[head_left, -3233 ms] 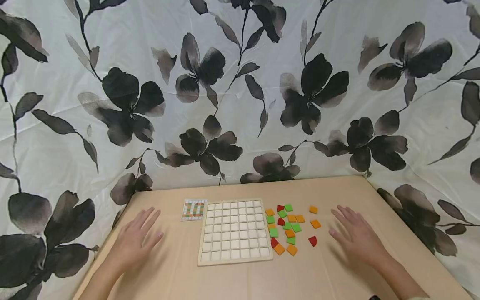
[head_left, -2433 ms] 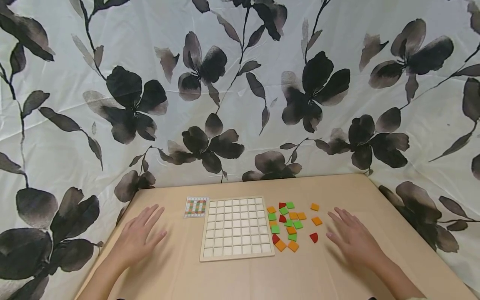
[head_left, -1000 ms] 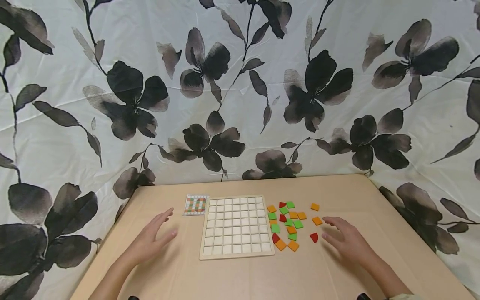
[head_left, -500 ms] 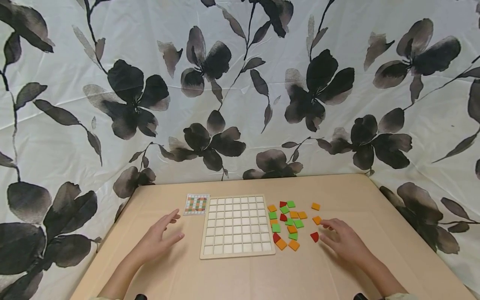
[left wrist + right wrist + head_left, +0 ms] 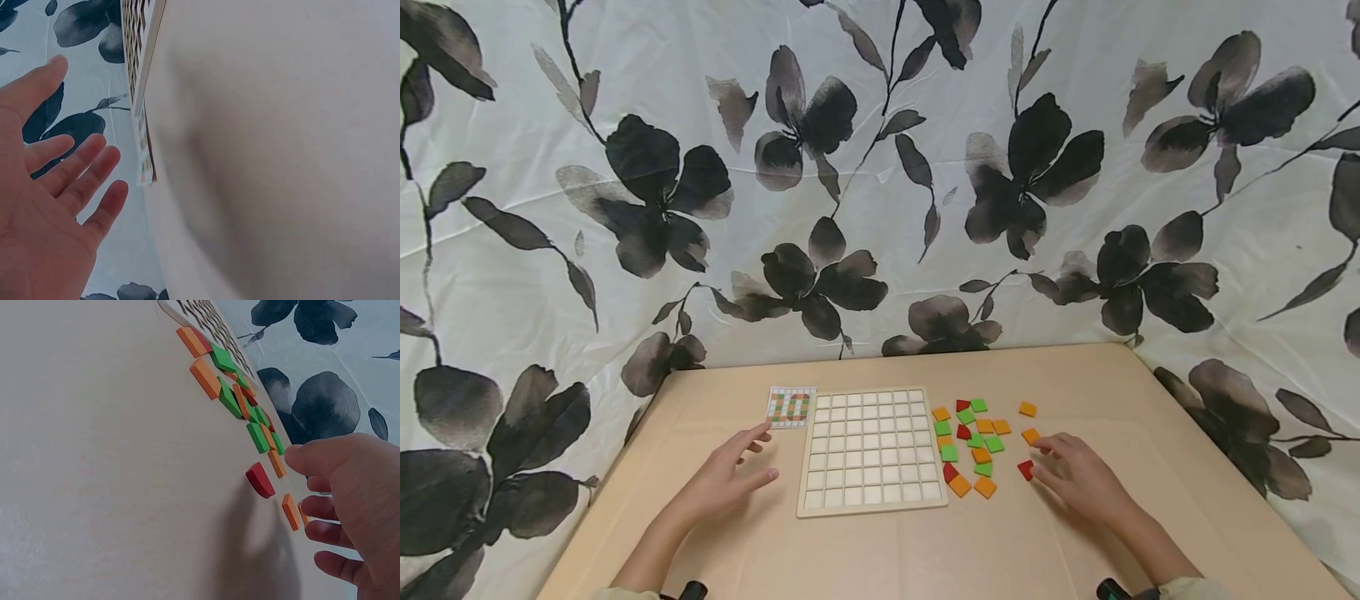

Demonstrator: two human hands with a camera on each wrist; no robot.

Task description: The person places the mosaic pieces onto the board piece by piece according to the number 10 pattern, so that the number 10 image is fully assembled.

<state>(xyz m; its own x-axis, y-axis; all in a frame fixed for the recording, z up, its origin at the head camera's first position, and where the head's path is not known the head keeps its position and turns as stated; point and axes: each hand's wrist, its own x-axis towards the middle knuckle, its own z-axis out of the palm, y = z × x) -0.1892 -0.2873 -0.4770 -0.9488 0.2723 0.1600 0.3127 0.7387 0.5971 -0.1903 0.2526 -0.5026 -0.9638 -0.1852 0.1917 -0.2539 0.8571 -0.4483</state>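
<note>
The left hand (image 5: 722,477) hovers left of the gridded wooden board (image 5: 872,510), its fingertips near the small patterned card (image 5: 790,407). In the left wrist view that hand (image 5: 56,187) holds nothing, fingers loosely bent. The right hand (image 5: 1078,477) is over the table at the right of the loose tiles, beside a red piece (image 5: 1026,471) and an orange tile (image 5: 1031,436). The right wrist view has the right hand (image 5: 350,500) with nothing between thumb and fingers, and the red piece (image 5: 260,480) lying on the table. The board's cells hold no coloured tiles.
Several green, orange and red tiles lie scattered right of the board, among them a green tile (image 5: 950,453) and an orange tile (image 5: 985,487). Another orange tile (image 5: 1027,409) lies farther back. A floral cloth (image 5: 925,208) hangs behind the wooden table (image 5: 880,558).
Both hands have moved inward, the left toward the board and card, the right toward the red piece and orange tile. Their fingers are more bent. The tiles stay in place.
</note>
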